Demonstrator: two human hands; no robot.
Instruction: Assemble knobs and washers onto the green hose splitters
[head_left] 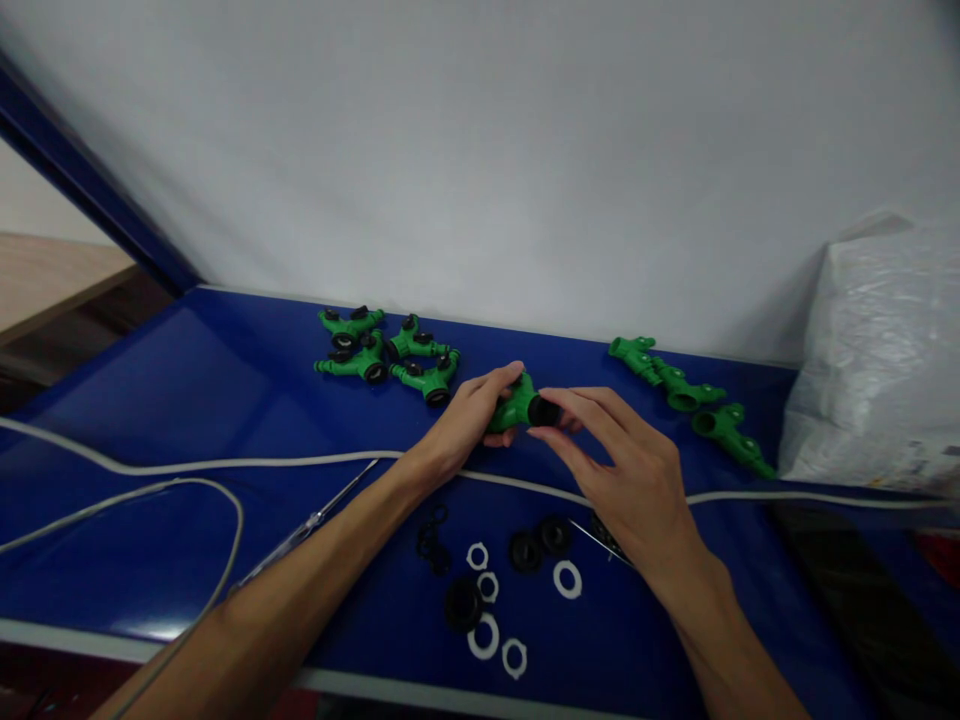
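My left hand (474, 415) is closed around a green Y-shaped hose splitter (514, 408), held above the middle of the table. On the splitter's right end sits a black ring nut (543, 411), pinched between the thumb and fingers of my right hand (611, 440). Below my hands lie several white ring washers (568, 579), black ring nuts (463, 604) and small black O-rings (427, 540). A thin metal tool (596, 540) is partly hidden by my right hand.
Green splitters with black fittings (427, 380) stand at the back left; bare green ones (679, 388) lie at the back right. A white cable (300, 462) crosses the blue table (150, 380). A screwdriver (315, 520) lies by my left forearm. A plastic-wrapped bag (874, 370) stands right.
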